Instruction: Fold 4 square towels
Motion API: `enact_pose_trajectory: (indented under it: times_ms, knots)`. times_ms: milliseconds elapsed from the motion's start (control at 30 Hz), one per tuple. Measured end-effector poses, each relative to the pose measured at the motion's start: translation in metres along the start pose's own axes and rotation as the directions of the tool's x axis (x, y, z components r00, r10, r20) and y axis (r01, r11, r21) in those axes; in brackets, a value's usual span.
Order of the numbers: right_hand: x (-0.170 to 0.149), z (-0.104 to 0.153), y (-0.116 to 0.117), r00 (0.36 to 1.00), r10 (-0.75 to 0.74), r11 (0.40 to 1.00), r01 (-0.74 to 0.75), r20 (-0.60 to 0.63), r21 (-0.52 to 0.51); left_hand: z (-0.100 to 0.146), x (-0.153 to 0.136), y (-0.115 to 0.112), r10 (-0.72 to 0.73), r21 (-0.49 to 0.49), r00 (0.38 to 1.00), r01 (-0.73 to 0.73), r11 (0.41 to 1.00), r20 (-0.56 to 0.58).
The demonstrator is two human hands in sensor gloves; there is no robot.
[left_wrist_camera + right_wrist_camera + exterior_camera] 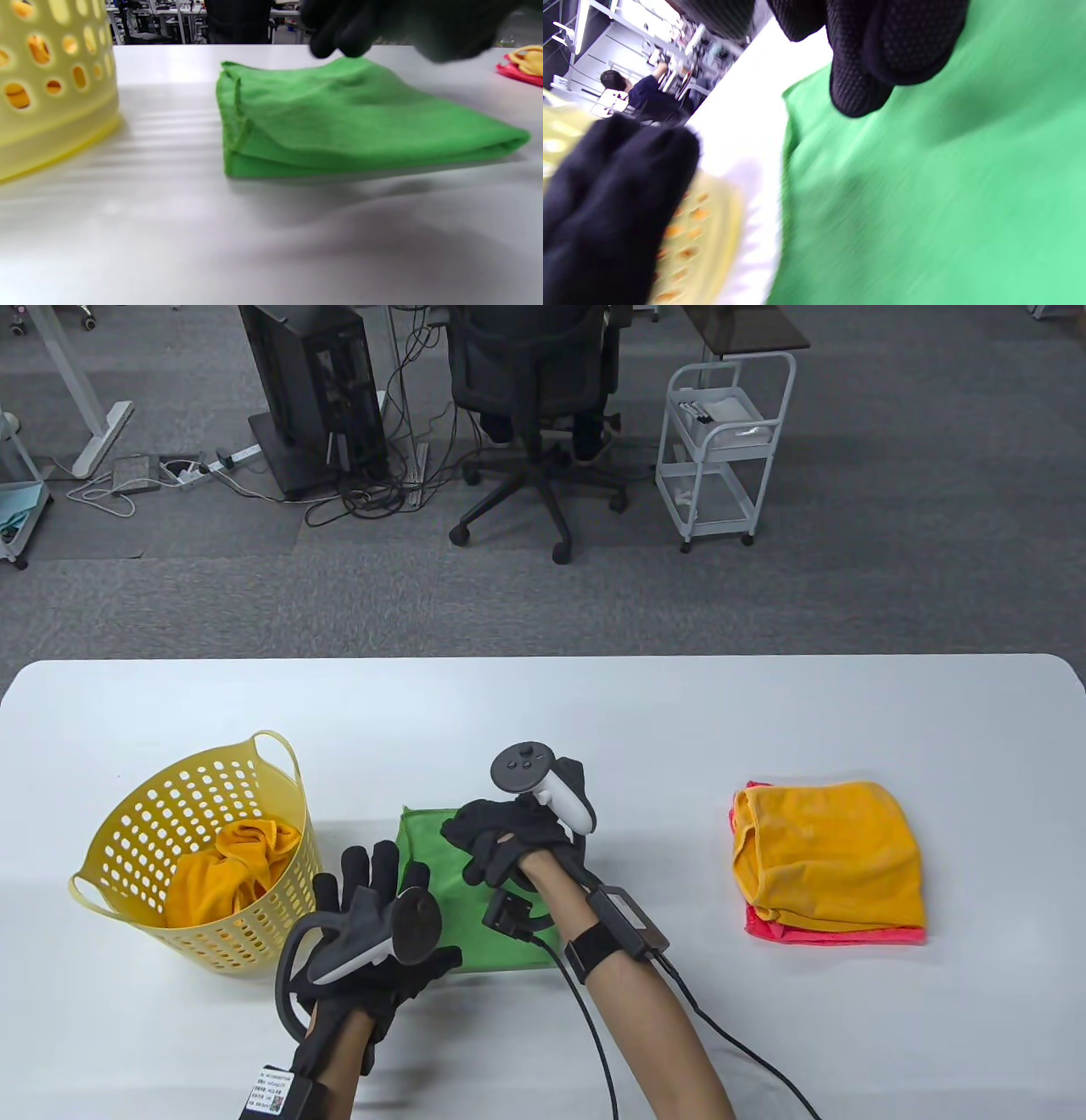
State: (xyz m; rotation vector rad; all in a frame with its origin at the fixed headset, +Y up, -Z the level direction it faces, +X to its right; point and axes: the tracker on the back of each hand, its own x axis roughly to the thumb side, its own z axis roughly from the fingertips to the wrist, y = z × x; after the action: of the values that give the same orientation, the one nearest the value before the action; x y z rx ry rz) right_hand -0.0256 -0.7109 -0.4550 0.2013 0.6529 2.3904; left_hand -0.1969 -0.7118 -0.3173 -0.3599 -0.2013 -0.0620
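A folded green towel point(424, 848) lies flat on the white table point(594, 712) between my hands; it also shows in the left wrist view point(339, 123) and the right wrist view point(925, 203). My right hand point(488, 844) is over the towel's far part, fingers curled, just above or touching it. My left hand point(373, 899) hovers at the towel's near left edge, fingers spread, holding nothing. A folded orange towel point(827, 853) lies on a folded pink towel point(836, 933) at the right. An unfolded orange towel point(229, 869) sits in the basket.
The yellow perforated basket point(170, 814) stands on the table at the left, close to my left hand; it also shows in the left wrist view point(46, 84). Cables run from my right forearm toward the near table edge.
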Motion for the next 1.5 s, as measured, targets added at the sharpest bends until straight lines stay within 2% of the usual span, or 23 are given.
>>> enact_pose_trajectory:
  times_ms: [67, 167, 300, 500, 700, 733, 800, 1033, 1167, 1367, 1500]
  knots:
    - [-0.009, 0.004, -0.006, 0.986, 0.148, 0.984, -0.154, -0.074, -0.084, 0.0, -0.001, 0.0, 0.002, 0.003, 1.0, -0.002, 1.0, -0.005]
    - [-0.027, 0.007, -0.008, 0.92, 0.313, 0.934, -0.343, -0.234, -0.101, 0.0, -0.002, 0.0, 0.009, 0.007, 1.0, -0.009, 1.0, -0.008]
    - [-0.047, 0.006, 0.002, 0.849, 0.385, 0.902, -0.429, -0.362, -0.048, 0.0, -0.002, 0.0, 0.009, 0.01, 1.0, -0.009, 1.0, -0.009]
    - [-0.044, 0.002, 0.017, 0.784, 0.471, 0.841, -0.538, -0.404, -0.063, 0.0, -0.002, 0.0, 0.01, 0.006, 1.0, -0.01, 1.0, -0.007]
    - [-0.04, 0.003, 0.021, 0.89, 0.287, 0.917, -0.362, -0.355, -0.167, -0.001, -0.002, 0.0, 0.013, 0.019, 1.0, -0.013, 1.0, -0.002]
    - [-0.04, 0.007, 0.019, 0.929, 0.192, 0.946, -0.262, -0.316, -0.194, -0.001, -0.002, 0.0, 0.013, 0.019, 1.0, -0.013, 1.0, -0.003]
    - [-0.038, 0.011, 0.015, 0.965, 0.056, 0.971, -0.112, -0.255, -0.211, -0.001, -0.002, -0.001, 0.017, 0.021, 1.0, -0.016, 1.0, -0.002]
    - [-0.025, 0.019, 0.004, 0.991, -0.102, 0.976, 0.083, -0.084, -0.203, -0.003, -0.004, -0.002, 0.025, 0.013, 1.0, -0.024, 1.0, -0.005]
    - [-0.009, 0.025, -0.01, 0.998, -0.066, 0.966, 0.06, -0.013, -0.252, -0.003, -0.005, -0.002, 0.039, 0.028, 0.999, -0.039, 0.999, -0.003]
    - [0.009, 0.048, -0.06, 0.995, -0.043, 0.957, 0.065, 0.086, -0.284, -0.002, -0.006, -0.003, 0.064, 0.032, 0.998, -0.064, 0.997, 0.002]
    - [-0.004, 0.08, -0.119, 0.999, 0.014, 0.956, 0.002, 0.052, -0.292, -0.002, -0.006, -0.003, 0.081, 0.04, 0.997, -0.081, 0.996, 0.013]
